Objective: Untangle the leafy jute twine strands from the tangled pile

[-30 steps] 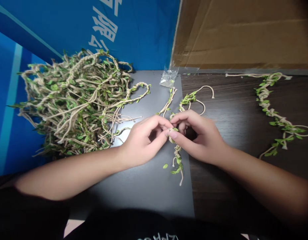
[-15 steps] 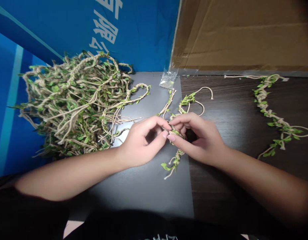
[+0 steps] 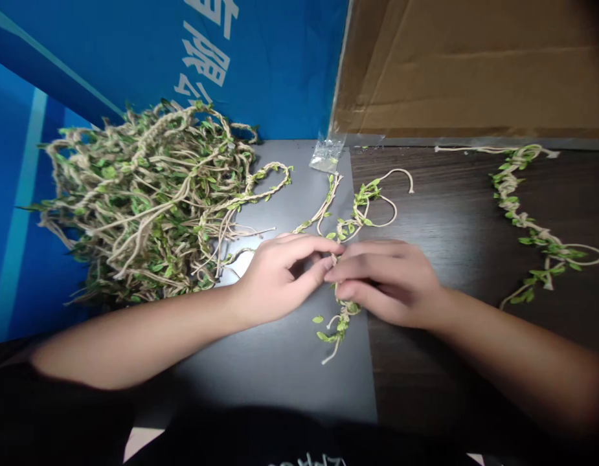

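1. Head view: left hand (image 3: pixel 274 278) has thumb and index nearly closed, tips pinching the vine (image 3: pixel 346 316). Other left fingers mostly hidden.
2. Right hand (image 3: pixel 394 285) is curled palm-down over the same vine, index and thumb closed around it, fingertips next to the left ones. Exact grip under the fingers is hidden.
3. Vine runs between both sets of fingertips. Near end hangs toward the body, with green leaves and a bare cord tail; far part emerges just beyond the fingers in leafy loops.
4. Leaf (image 3: pixel 318 319): just bodyward of the left fingertips. Can't tell if attached.
5. Thin strand (image 3: pixel 323 210): just beyond the left fingers, one end hidden by that hand.
6. Bag (image 3: pixel 326 155): clear plastic, farther out, past the strand's tip.
7. Mat (image 3: pixel 280 369): grey, under the fingertips; its right edge passes below the right hand. Dark wood table (image 3: pixel 440 213) to the right.
8. Pile (image 3: pixel 148 194): tangled leafy cords, left of the left fingers, well apart.
9. Second vine (image 3: pixel 515 210): lies well right of the right fingers.
10. Blue panel (image 3: pixel 284 65) and cardboard (image 3: pixel 464 71) stand beyond everything.
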{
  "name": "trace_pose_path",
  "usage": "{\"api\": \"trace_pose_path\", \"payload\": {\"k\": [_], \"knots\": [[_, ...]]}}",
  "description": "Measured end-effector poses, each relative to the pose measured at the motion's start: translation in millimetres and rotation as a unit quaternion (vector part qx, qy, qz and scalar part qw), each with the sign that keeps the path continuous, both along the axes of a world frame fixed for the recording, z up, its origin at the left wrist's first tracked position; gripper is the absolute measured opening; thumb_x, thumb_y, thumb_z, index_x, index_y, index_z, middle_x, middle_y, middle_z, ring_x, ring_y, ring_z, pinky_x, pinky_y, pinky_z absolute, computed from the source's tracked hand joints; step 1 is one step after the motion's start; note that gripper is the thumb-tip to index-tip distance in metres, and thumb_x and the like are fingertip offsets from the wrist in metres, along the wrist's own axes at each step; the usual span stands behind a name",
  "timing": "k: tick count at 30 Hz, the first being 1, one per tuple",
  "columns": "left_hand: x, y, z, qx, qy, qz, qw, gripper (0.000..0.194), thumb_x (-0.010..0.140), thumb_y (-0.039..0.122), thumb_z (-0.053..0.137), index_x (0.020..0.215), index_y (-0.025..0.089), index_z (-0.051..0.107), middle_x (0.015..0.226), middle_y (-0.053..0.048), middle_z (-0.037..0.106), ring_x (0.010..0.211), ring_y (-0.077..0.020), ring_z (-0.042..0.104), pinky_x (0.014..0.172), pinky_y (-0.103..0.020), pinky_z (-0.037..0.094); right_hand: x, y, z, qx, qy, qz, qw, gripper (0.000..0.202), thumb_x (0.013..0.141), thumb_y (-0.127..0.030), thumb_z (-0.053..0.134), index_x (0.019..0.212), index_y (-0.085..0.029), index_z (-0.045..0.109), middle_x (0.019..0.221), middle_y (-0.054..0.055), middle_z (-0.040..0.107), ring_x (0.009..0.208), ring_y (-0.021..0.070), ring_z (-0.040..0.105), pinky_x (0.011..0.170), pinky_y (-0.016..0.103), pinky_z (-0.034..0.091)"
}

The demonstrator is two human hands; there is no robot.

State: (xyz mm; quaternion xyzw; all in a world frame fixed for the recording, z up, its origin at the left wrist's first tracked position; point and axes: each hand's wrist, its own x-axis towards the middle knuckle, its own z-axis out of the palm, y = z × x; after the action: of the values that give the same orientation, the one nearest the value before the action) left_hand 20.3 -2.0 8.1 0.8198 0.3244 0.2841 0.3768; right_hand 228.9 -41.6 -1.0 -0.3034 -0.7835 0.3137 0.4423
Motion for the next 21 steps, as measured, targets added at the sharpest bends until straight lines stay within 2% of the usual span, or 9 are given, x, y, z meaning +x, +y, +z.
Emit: {"api": "trace_pose_path", "payload": {"k": [3, 5, 7, 10, 14, 17, 21], "knots": [[-0.2, -0.7, -0.1, 0.001, 0.001, 0.02, 1.0, 0.016, 0.093, 0.02, 0.067, 0.108, 0.02, 0.073, 0.097, -0.001, 0.079, 0.086, -0.0123, 0.073, 0.083, -0.027, 0.055, 1.3, 1.6, 0.5, 0.002, 0.002, 0.045, 0.999, 0.018, 0.098, -0.033, 0.064, 0.105, -0.017, 0.068, 0.09, 0.005, 0.07, 0.082, 0.0116, 0.064, 0.075, 0.024, 0.054], [-0.3, -0.8, 0.8, -0.003, -0.008, 0.028, 1.0, 0.017, 0.093, 0.018, 0.066, 0.109, 0.019, 0.073, 0.096, -0.001, 0.078, 0.085, -0.0108, 0.072, 0.081, -0.024, 0.055, 0.8, 1.1, -0.9, 0.013, -0.001, 0.039, 0.999, 0.036, 0.09, -0.044, 0.072, 0.11, -0.015, 0.068, 0.097, 0.007, 0.071, 0.086, 0.0131, 0.066, 0.077, 0.026, 0.055], [-0.3, -0.5, 2.0, -0.014, -0.023, 0.031, 0.999, 0.018, 0.093, 0.016, 0.064, 0.11, 0.017, 0.072, 0.094, -0.001, 0.078, 0.082, -0.0093, 0.071, 0.078, -0.021, 0.056, -0.3, 0.0, -3.0, 0.033, -0.016, 0.023, 0.999, 0.05, 0.082, -0.048, 0.08, 0.116, -0.014, 0.066, 0.104, 0.008, 0.07, 0.09, 0.0136, 0.067, 0.079, 0.026, 0.056], [0.3, -0.1, 3.3, -0.037, -0.039, 0.024, 0.998, 0.017, 0.095, 0.016, 0.061, 0.11, 0.014, 0.07, 0.094, -0.002, 0.077, 0.082, -0.0087, 0.071, 0.076, -0.019, 0.056, -1.8, -1.8, -6.5, 0.059, -0.053, -0.001, 0.997, 0.046, 0.085, -0.035, 0.08, 0.123, -0.016, 0.064, 0.11, 0.007, 0.069, 0.094, 0.0132, 0.067, 0.079, 0.025, 0.055], [0.5, -0.4, 1.7, -0.044, -0.037, 0.029, 0.998, 0.016, 0.097, 0.02, 0.06, 0.109, 0.015, 0.069, 0.096, -0.004, 0.076, 0.084, -0.0104, 0.071, 0.077, -0.022, 0.056, -1.0, -3.4, -8.6, 0.085, -0.076, -0.028, 0.993, 0.035, 0.09, -0.01, 0.067, 0.124, -0.019, 0.062, 0.113, 0.007, 0.069, 0.098, 0.0149, 0.068, 0.082, 0.027, 0.056], [-0.9, -0.9, -1.5, -0.051, -0.042, 0.048, 0.997, 0.014, 0.098, 0.023, 0.062, 0.108, 0.017, 0.069, 0.095, -0.004, 0.075, 0.083, -0.012, 0.069, 0.076, -0.026, 0.055, -0.2, -4.2, -6.9, 0.077, -0.071, -0.045, 0.993, 0.036, 0.089, -0.006, 0.063, 0.122, -0.021, 0.062, 0.105, 0.006, 0.069, 0.09, 0.0146, 0.067, 0.076, 0.028, 0.056], [-2.3, -1.9, -5.0, -0.097, -0.076, 0.063, 0.99, 0.016, 0.099, 0.027, 0.061, 0.111, 0.018, 0.065, 0.097, -0.005, 0.072, 0.083, -0.0136, 0.066, 0.076, -0.029, 0.055, -1.8, -4.4, -2.9, 0.027, -0.054, -0.057, 0.997, 0.035, 0.089, -0.007, 0.061, 0.12, -0.024, 0.06, 0.093, 0.003, 0.066, 0.077, 0.0135, 0.061, 0.068, 0.028, 0.051]]}}
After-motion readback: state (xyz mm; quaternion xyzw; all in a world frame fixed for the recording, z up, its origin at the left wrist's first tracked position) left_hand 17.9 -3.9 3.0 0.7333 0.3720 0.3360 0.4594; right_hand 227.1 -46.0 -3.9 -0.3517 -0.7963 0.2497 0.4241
